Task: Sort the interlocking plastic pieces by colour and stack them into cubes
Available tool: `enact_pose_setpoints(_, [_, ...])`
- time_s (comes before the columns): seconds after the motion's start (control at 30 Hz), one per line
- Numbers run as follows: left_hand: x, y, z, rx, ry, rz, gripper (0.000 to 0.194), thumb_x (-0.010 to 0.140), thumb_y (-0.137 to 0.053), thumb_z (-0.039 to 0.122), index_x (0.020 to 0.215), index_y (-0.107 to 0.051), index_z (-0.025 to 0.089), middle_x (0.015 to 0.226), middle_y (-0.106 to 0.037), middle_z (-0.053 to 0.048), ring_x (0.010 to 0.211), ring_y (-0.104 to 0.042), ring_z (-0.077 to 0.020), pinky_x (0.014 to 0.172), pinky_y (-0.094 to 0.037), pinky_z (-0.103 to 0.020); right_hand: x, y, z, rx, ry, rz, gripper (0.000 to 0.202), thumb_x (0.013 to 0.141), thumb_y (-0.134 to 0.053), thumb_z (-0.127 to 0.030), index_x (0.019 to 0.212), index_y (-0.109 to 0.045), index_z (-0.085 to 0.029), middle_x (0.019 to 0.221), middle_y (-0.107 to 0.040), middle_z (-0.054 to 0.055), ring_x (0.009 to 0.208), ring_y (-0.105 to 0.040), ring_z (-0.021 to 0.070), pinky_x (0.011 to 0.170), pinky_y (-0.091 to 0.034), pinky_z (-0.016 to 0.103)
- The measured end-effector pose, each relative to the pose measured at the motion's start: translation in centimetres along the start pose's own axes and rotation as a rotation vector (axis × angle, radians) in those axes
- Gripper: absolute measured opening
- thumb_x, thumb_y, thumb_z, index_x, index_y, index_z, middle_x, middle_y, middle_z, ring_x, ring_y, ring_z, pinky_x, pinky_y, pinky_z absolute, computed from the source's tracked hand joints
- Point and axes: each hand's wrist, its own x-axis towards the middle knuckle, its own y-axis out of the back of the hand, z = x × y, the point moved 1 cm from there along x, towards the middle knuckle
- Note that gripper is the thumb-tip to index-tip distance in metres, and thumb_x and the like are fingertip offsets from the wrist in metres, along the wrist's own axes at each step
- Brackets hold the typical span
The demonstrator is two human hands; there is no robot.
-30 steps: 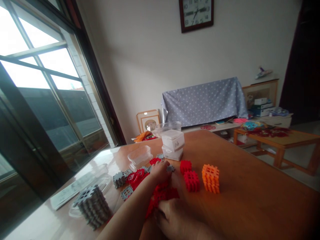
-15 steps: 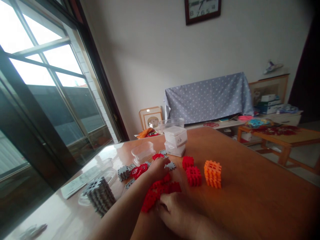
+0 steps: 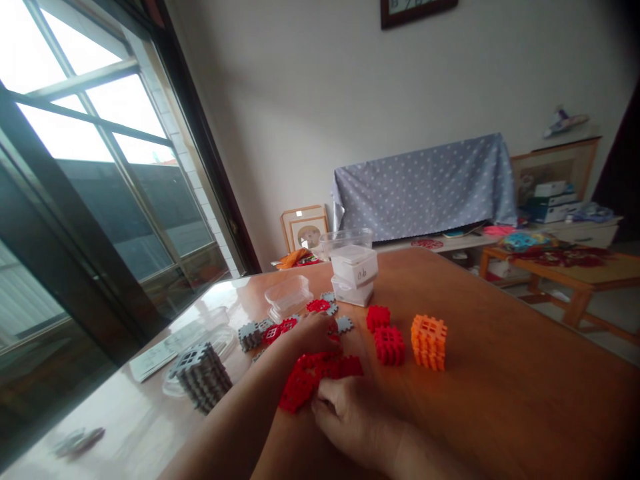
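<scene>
Red interlocking plastic tiles lie as a partly joined cluster in front of me. My right hand is closed at the cluster's near edge, thumb and curled fingers pinching a red tile. Over the far side of the cluster my left hand bends its fingers down onto red pieces; its fingertips are partly hidden. Just beyond it are a loose grey tile and another red tile. To the left of that hand sit more red tiles and a short grey stack.
A tall grey tile stack stands at the left by a paper sheet. Two red stacks and an orange stack stand at the right. Behind are clear plastic tubs and a clear container on the wooden table.
My left hand has drawn back slightly towards me, from beside the grey tile down onto the red pieces. My right hand keeps its pinch at the cluster. The view has tilted a little downward.
</scene>
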Motion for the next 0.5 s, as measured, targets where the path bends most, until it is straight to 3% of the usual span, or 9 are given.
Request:
enact_pose_setpoints(0.13, [-0.8,0.3,0.7,0.035,0.008,-0.007,0.052,0.061,-0.081,0.058,0.103,-0.073,0.027,0.118,-0.063,-0.009,0.115,-0.054,-0.0361,0.1,-0.042,-0.048,0.0,0.2,0.0,-0.013,-0.006,0.009,0.024,0.095,-0.049,-0.033,0.083,-0.066,-0.021,0.079,-0.074,0.001,0.071,-0.066,0.0141,0.06,-0.033,0.024])
enact_pose_setpoints(0.33, [-0.9,0.4,1.3,0.015,0.034,-0.019,0.045,0.059,-0.083,0.05,0.096,-0.074,0.027,0.115,-0.062,-0.008,0.115,-0.053,-0.0363,0.099,-0.044,-0.047,0.0,0.8,-0.4,0.027,-0.014,0.002,0.025,0.095,-0.049,-0.034,0.088,-0.068,-0.02,0.085,-0.075,0.002,0.076,-0.067,0.015,0.065,-0.038,0.024])
enact_pose_setpoints(0.5, [0.5,0.6,1.9,-0.13,-0.01,0.068,0.043,0.067,-0.077,0.039,0.106,-0.067,0.021,0.109,-0.066,-0.007,0.098,-0.061,-0.0252,0.087,-0.05,-0.035,-0.1,1.3,-0.9,0.051,-0.02,0.003,0.023,0.093,-0.05,-0.03,0.084,-0.068,-0.021,0.079,-0.074,0.0,0.07,-0.065,0.0135,0.059,-0.035,0.023])
